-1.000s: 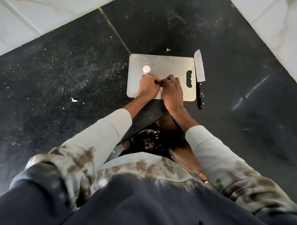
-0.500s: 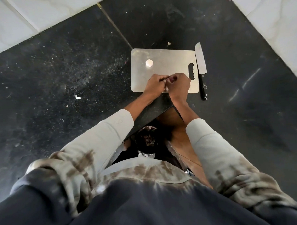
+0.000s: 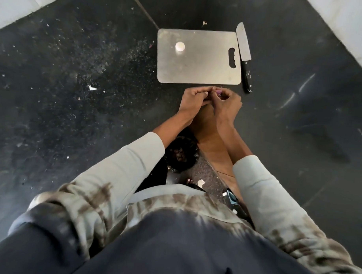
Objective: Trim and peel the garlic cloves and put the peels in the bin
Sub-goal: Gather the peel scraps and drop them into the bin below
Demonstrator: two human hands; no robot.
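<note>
My left hand point(image 3: 194, 101) and my right hand point(image 3: 226, 103) are pressed together just in front of the near edge of the metal cutting board point(image 3: 199, 65). Their fingertips pinch a small purplish garlic clove point(image 3: 218, 91), mostly hidden by the fingers. One pale peeled garlic clove point(image 3: 180, 46) lies on the board's far left part. A knife point(image 3: 243, 53) with a black handle rests on the counter along the board's right edge. A bin lined with a black bag point(image 3: 180, 155) sits below the counter edge, under my forearms.
The dark stone counter point(image 3: 75, 82) carries scattered peel scraps, one white bit point(image 3: 92, 88) left of my hands. White tiled wall runs along the far left and far right. A brown cabinet front point(image 3: 214, 144) drops below my wrists.
Both hands have pulled back off the cutting board toward me, still holding the clove together, and now hover past the board's near edge above the counter rim.
</note>
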